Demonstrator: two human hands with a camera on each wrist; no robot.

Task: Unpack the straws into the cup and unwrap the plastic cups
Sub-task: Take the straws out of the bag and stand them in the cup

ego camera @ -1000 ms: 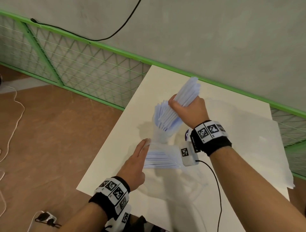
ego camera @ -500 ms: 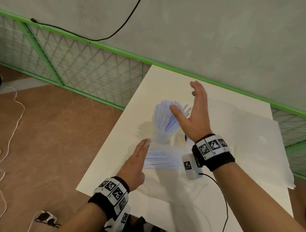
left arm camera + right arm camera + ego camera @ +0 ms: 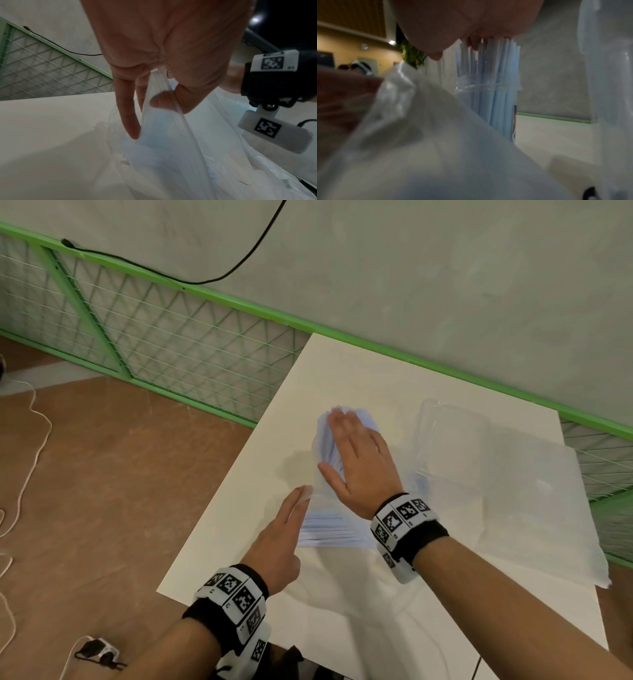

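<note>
Straws (image 3: 496, 86) in cup (image 3: 488, 94) are pressed by flat right hand (image 3: 359, 460); bag (image 3: 171, 148) is pinched by left hand (image 3: 277, 542).

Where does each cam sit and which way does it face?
Head: above, facing down at the table; both hands and forearms show, right hand flat on the straws.
Left wrist: under the left hand, facing along fingers pinching the bag.
Right wrist: under the palm, facing the cup.
Shared: straws appear in head and right wrist.
</note>
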